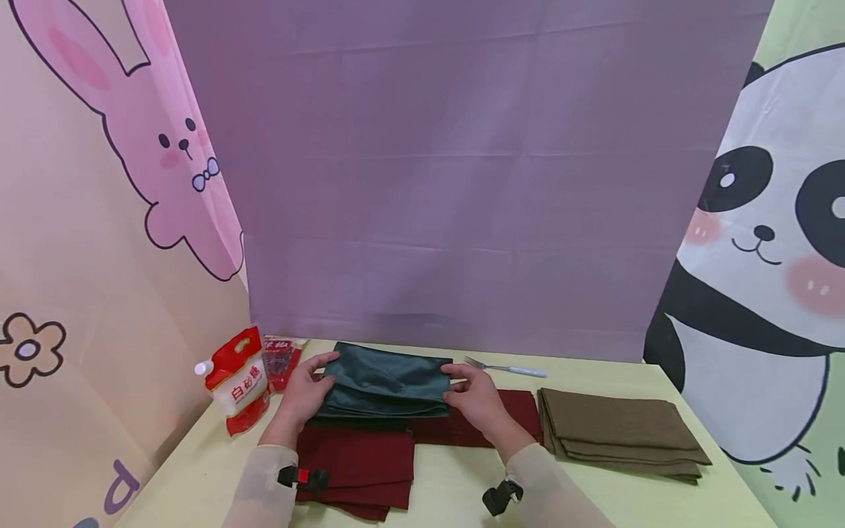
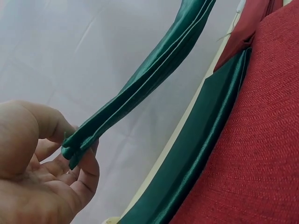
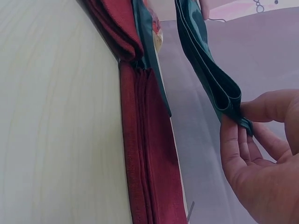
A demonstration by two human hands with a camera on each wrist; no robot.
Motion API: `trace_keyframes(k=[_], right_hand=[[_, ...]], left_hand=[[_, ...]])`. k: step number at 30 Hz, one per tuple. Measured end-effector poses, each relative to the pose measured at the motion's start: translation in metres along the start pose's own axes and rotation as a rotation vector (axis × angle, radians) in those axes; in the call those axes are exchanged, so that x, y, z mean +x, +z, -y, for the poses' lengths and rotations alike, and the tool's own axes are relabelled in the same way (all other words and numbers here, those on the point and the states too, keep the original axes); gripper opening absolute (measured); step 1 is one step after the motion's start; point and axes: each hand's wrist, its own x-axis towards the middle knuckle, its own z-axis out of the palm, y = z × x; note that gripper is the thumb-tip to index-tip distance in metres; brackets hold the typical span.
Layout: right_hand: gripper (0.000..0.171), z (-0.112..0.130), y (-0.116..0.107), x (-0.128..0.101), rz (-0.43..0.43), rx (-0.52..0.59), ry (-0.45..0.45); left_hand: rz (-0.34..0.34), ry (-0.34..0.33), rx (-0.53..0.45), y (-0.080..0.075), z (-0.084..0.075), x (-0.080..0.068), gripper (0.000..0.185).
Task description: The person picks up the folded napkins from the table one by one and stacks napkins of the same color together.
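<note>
A folded dark green satin cloth (image 1: 392, 378) is held up above the table between both hands. My left hand (image 1: 305, 389) pinches its left end between thumb and fingers; in the left wrist view the folded layers (image 2: 135, 88) show edge-on. Its right end is pinched by my right hand (image 1: 477, 396), and the right wrist view shows the looped folds (image 3: 210, 70) there. Beneath it, another green cloth (image 2: 196, 126) lies on the table, partly hidden. A stack of dark red cloths (image 1: 356, 466) is in front, and more folded red cloth (image 1: 521, 414) lies to the right.
Folded brown cloths (image 1: 620, 429) are stacked at the right of the table (image 1: 455, 491). A fork (image 1: 511, 368) lies behind the red cloth. At the left stand a red-and-white spouted bag (image 1: 240, 381) and a red packet (image 1: 282, 359), close to the left hand.
</note>
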Motion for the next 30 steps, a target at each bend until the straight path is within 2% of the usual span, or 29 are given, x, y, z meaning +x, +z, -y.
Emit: trace_keyframes(k=[13,22,30], right_hand=[[0.046,-0.003,0.012,0.011,0.032,-0.024,-0.004],[0.045,-0.007,0.023,0.015,0.034,0.002,-0.001],[0.045,-0.012,0.033,0.021,0.048,0.003,-0.005]], left_hand=[[-0.053,-0.013,0.038,-0.002,0.007,0.002,0.049],[-0.08,-0.038,0.052,-0.006,0.01,0.002,0.047],[-0.103,-0.069,0.03,-0.011,0.016,0.002,0.046]])
